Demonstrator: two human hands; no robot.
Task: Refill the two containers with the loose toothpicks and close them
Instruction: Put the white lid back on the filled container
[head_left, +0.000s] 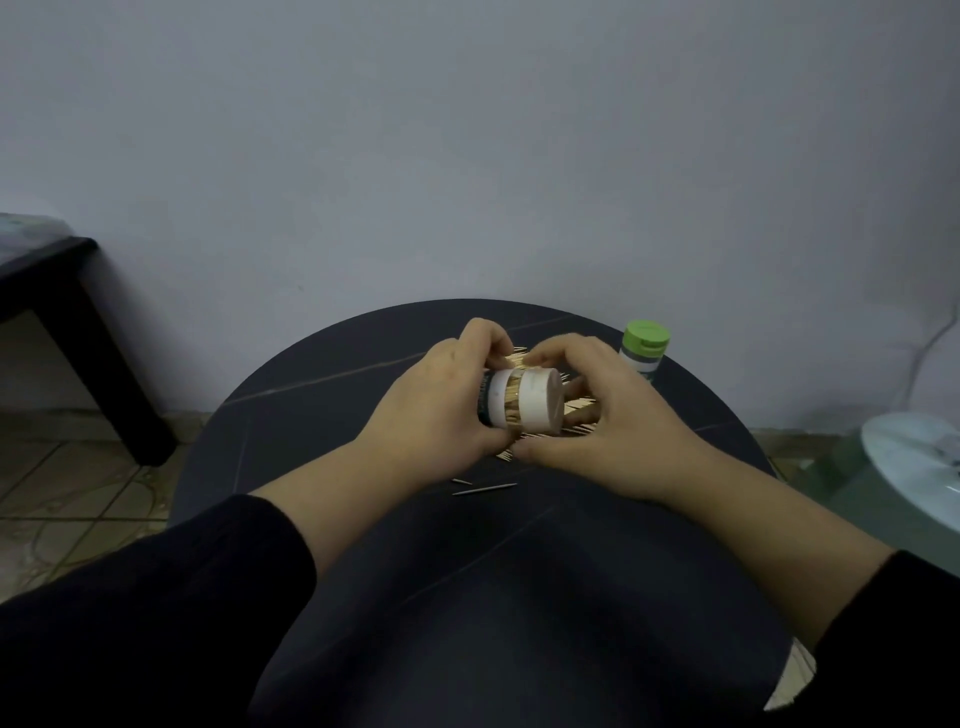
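— What have your hands got hold of?

— Both are on one toothpick container (519, 402), held on its side just above the bench (322, 395), a little past centre toward twelve o'clock. My left hand (436, 410) grips the body, fingers curled over the top and thumb underneath. My right hand (613, 415) is curled round the end with the white lid (543, 400), fingertips arched over it and thumb below.

— Is the lid fully seated?

— It sits on the end. A clear band next to it shows packed toothpicks, and I cannot tell whether it is pressed home.

— Where is the other container?

— The green-capped container (644, 351) stands upright at about one o'clock, near the bench rim, just beyond my right hand and apart from it. Its cap is on.

— And the loose toothpicks?

— A pile of loose toothpicks (577, 404) lies on the bench under and behind my hands, showing between my right fingers. A few stray toothpicks (485, 488) lie at six o'clock from my hands, toward me.

— Anything else nearby?

— A black side table (78, 332) at nine o'clock on the tiled floor.
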